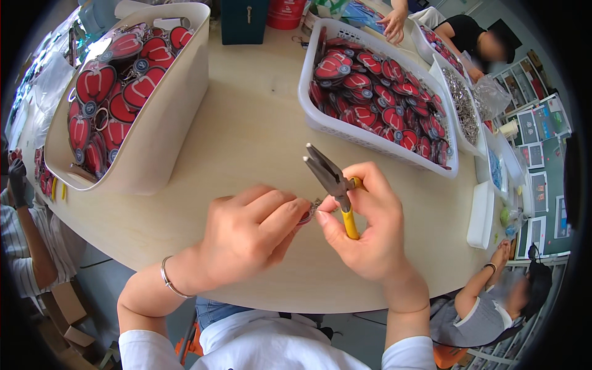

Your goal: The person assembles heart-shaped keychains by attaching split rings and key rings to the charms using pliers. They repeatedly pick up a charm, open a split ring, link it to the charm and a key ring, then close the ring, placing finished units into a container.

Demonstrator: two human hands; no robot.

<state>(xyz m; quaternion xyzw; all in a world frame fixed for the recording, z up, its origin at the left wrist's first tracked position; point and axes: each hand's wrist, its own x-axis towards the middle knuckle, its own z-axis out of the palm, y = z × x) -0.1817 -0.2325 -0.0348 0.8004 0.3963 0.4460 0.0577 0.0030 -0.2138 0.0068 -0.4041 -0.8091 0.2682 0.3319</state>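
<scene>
Near the middle of the table, my left hand [250,231] is closed on a red heart-shaped charm [304,218], mostly hidden by the fingers. A small metal chain [316,206] stretches from the charm toward my right thumb. My right hand [370,228] is wrapped round a pair of pliers [336,185] with yellow handles and dark jaws. Those jaws point up and away, slightly apart, with nothing visible between them. My right thumb and a fingertip come close to the chain; whether they pinch it I cannot tell.
A tall cream bin [179,117] full of red charms with key rings stands at left. At far right sits a white basket [376,132] of similar charms, with a tray of metal chains [462,102] beyond it. Other people work around the table.
</scene>
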